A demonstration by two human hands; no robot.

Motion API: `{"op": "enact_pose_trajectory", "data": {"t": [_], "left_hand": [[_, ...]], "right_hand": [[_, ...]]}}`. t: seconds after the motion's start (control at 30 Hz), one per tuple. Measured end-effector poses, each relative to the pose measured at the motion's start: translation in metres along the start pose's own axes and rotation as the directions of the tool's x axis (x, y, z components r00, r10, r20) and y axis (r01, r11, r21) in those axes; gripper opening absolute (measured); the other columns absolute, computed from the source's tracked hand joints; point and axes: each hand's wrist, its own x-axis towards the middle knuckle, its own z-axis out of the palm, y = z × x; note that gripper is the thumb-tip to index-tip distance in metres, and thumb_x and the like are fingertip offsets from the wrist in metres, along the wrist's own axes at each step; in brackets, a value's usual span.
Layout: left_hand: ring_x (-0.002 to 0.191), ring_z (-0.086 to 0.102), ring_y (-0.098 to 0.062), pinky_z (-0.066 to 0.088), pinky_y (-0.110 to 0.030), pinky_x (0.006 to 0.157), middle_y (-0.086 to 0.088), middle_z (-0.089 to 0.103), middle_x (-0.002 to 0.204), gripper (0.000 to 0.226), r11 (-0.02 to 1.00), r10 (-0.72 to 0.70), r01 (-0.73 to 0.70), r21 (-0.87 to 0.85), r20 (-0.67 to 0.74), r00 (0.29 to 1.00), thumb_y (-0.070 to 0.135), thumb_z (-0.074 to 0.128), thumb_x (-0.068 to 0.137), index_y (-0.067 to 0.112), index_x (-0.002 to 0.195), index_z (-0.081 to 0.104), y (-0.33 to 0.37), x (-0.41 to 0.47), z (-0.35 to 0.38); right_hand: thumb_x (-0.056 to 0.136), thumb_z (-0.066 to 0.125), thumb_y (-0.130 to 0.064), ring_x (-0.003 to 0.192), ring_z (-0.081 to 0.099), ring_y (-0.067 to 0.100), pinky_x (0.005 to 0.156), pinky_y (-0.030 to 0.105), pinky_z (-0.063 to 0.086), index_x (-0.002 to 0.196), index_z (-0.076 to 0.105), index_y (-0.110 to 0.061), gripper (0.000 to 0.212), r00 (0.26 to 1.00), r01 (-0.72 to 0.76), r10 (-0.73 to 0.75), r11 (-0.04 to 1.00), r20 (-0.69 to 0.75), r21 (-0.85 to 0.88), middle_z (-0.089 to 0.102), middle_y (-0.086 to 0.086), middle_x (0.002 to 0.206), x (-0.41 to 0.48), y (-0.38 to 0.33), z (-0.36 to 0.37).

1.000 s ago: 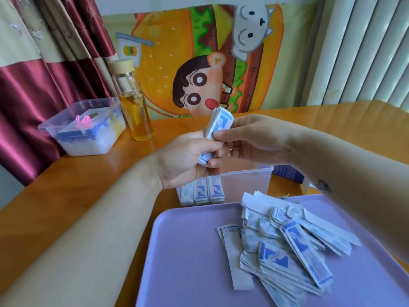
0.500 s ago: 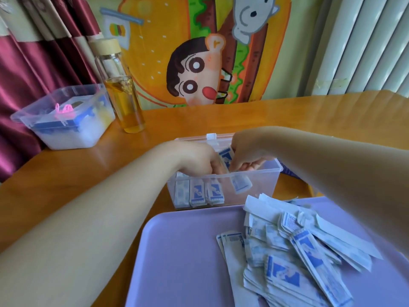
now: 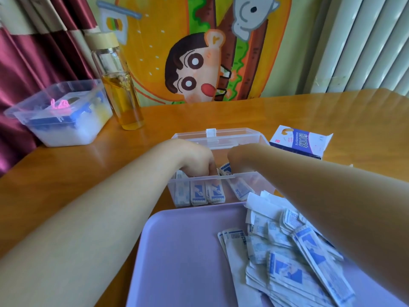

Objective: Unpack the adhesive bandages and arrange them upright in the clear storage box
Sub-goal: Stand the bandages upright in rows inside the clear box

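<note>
Here, inside the clear storage box (image 3: pixel 257 185), the left hand (image 3: pixel 195 159) pinches a bandage bundle (image 3: pixel 225 169) with curled fingers; the right hand (image 3: pixel 240 159) hides its grip.

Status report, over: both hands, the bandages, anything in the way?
Left hand and right hand down inside clear storage box, grips hidden. Upright bandages along front wall, one bundle leaning. Loose pile on purple tray; nothing blocks the box.

Logging left forearm (image 3: pixel 99 218) and right forearm (image 3: pixel 321 196) as bare along the whole visible length, smooth and narrowing toward the wrists. Recording left hand (image 3: pixel 197 160) and right hand (image 3: pixel 241 158) as bare too, with backs and knuckles showing and fingertips hidden. Noting soft, slightly blurred outlines on both.
</note>
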Motion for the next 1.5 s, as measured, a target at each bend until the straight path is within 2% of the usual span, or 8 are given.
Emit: {"op": "enact_pose_trajectory", "data": {"t": [0.07, 0.5, 0.63, 0.83, 1.0, 1.13, 1.33, 1.5], "left_hand": [[0.103, 0.058, -0.019, 0.05, -0.031, 0.086, 0.002, 0.063, 0.118, 0.031, 1.0, -0.009, 0.009, 0.006, 0.0, 1.0, 0.034, 0.053, 0.094, 0.025, 0.12, 0.065, 0.001, 0.0, 0.0], [0.1, 0.059, -0.014, 0.051, -0.027, 0.084, 0.003, 0.065, 0.116, 0.029, 1.0, -0.02, 0.02, -0.021, -0.011, 1.0, 0.022, 0.055, 0.093, 0.023, 0.12, 0.065, -0.005, 0.007, 0.003], [0.098, 0.058, -0.014, 0.05, -0.028, 0.083, 0.005, 0.065, 0.114, 0.027, 0.999, -0.04, 0.04, 0.002, -0.021, 0.999, 0.021, 0.054, 0.093, 0.025, 0.117, 0.066, -0.003, 0.005, 0.0], [0.101, 0.057, -0.016, 0.049, -0.034, 0.091, 0.005, 0.064, 0.114, 0.038, 0.995, -0.068, 0.049, -0.09, -0.213, 0.975, 0.004, 0.047, 0.09, 0.03, 0.107, 0.069, -0.003, -0.02, -0.008], [0.091, 0.053, -0.005, 0.04, -0.016, 0.071, 0.008, 0.062, 0.116, 0.044, 0.957, -0.088, -0.082, -0.279, -0.545, 0.834, -0.002, 0.041, 0.091, 0.025, 0.114, 0.067, 0.015, -0.06, 0.0], [0.088, 0.058, -0.006, 0.038, -0.002, 0.06, 0.009, 0.062, 0.1, 0.044, 0.879, -0.071, -0.306, -0.365, -0.736, 0.674, -0.006, 0.038, 0.088, 0.027, 0.101, 0.065, 0.052, -0.1, 0.039], [0.079, 0.057, 0.002, 0.037, -0.001, 0.056, 0.017, 0.063, 0.095, 0.042, 0.775, -0.067, -0.365, -0.516, -0.641, 0.764, -0.002, 0.039, 0.091, 0.032, 0.096, 0.063, 0.092, -0.123, 0.1], [0.09, 0.062, -0.025, 0.044, -0.021, 0.066, 0.018, 0.061, 0.094, 0.043, 0.739, -0.037, -0.367, -0.565, -0.578, 0.815, 0.0, 0.039, 0.09, 0.038, 0.09, 0.06, 0.106, -0.131, 0.128]], "right_hand": [[0.095, 0.053, -0.022, 0.112, 0.05, 0.025, 0.091, 0.028, 0.038, 0.133, 0.048, -0.005, 0.042, 1.0, 0.023, -0.023, 0.998, -0.002, -0.053, 0.051, 0.011, 0.134, 0.0, -0.001, -0.001], [0.093, 0.056, -0.032, 0.091, 0.045, 0.019, 0.076, 0.025, 0.037, 0.13, 0.051, -0.007, 0.045, 0.998, 0.049, -0.045, 0.996, 0.049, -0.075, 0.047, 0.003, 0.101, 0.003, 0.005, -0.004], [0.093, 0.054, -0.012, 0.082, 0.049, 0.02, 0.047, 0.018, 0.045, 0.129, 0.048, 0.002, 0.039, 0.999, 0.018, -0.028, 0.976, 0.043, 0.218, 0.052, 0.014, 0.109, -0.005, 0.012, -0.013], [0.093, 0.051, -0.012, 0.075, 0.067, 0.022, 0.063, 0.027, 0.057, 0.108, 0.06, 0.003, 0.023, 0.976, 0.083, 0.015, 0.895, -0.216, 0.438, 0.066, 0.01, 0.087, -0.037, 0.023, -0.025], [0.095, 0.048, -0.018, 0.096, 0.061, 0.024, 0.085, 0.032, 0.049, 0.113, 0.064, -0.008, 0.026, 0.845, 0.245, -0.049, 0.92, -0.532, 0.305, 0.065, 0.006, 0.104, -0.104, 0.04, -0.01], [0.089, 0.06, -0.032, 0.083, 0.058, 0.019, 0.07, 0.023, 0.044, 0.104, 0.067, -0.015, 0.024, 0.95, 0.138, -0.089, 0.979, -0.3, 0.148, 0.067, 0.0, 0.092, -0.158, 0.073, 0.041], [0.079, 0.066, -0.051, 0.086, 0.057, 0.019, 0.064, 0.025, 0.04, 0.115, 0.053, -0.011, 0.055, 0.965, -0.03, 0.096, 0.964, -0.242, 0.266, 0.065, 0.003, 0.105, -0.178, 0.083, 0.106], [0.077, 0.074, -0.028, 0.068, 0.052, 0.017, 0.047, 0.02, 0.033, 0.079, 0.06, -0.013, 0.021, 0.933, 0.013, 0.14, 0.908, -0.331, 0.42, 0.058, -0.001, 0.071, -0.179, 0.093, 0.114]]}}
